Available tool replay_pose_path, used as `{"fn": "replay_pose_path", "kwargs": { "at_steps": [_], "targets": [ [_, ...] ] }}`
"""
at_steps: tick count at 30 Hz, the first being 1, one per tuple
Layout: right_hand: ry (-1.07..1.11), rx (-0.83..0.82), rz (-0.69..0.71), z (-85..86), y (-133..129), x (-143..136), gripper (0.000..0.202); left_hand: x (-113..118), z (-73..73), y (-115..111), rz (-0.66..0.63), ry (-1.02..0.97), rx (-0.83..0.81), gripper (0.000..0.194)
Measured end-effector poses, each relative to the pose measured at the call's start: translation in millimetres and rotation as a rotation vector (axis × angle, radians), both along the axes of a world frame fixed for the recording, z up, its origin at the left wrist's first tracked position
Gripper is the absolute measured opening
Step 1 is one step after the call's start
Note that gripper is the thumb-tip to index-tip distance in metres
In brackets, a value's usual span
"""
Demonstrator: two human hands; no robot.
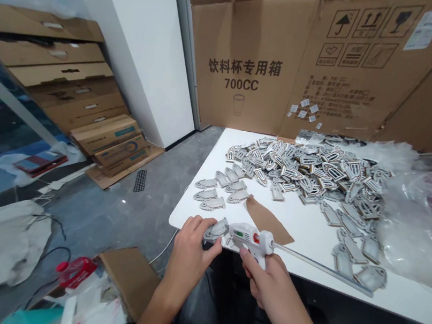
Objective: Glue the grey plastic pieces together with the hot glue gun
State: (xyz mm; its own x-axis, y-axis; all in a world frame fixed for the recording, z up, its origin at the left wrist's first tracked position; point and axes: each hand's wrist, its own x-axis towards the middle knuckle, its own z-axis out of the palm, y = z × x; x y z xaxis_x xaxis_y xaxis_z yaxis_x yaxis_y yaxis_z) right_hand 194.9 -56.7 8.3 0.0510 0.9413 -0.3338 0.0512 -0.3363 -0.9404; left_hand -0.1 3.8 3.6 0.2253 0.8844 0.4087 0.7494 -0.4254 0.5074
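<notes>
Between the thumb and fingers of my left hand point(192, 245) is a small grey pointed plaque point(217, 230), held at the front edge of the table. My right hand point(269, 281) is wrapped round the grip of a white glue gun point(246, 233), whose nozzle meets or nearly meets the plaque. A long glue stick point(325, 269) sticks out of the gun's back end towards the right. Beyond my hands, several similar plaques point(213, 203) lie in rows, and a large heap of them point(304, 167) covers the back of the table.
A brown paper piece point(268, 221) lies on the white table point(187, 214). Clear plastic bags point(425, 226) bulge at the right. Large cardboard point(259, 38) stands behind. On the floor at the left are stacked boxes point(102, 134) and an open box of rubbish point(129, 279).
</notes>
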Motion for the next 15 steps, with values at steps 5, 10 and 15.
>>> {"fn": "replay_pose_path", "kwargs": {
  "at_steps": [5,10,15],
  "targets": [
    [-0.002,-0.047,0.034,2.3,0.0,0.2,0.055,-0.1,1.6,-0.8,0.004,0.016,-0.002,0.026],
    [-0.011,-0.045,0.031,2.5,-0.5,1.2,0.057,-0.4,3.3,-1.1,-0.001,0.023,-0.004,0.025],
    [-0.055,-0.020,0.023,0.9,-1.2,-1.3,0.059,0.4,3.7,-1.7,0.008,0.016,-0.005,0.025]
  ]
}}
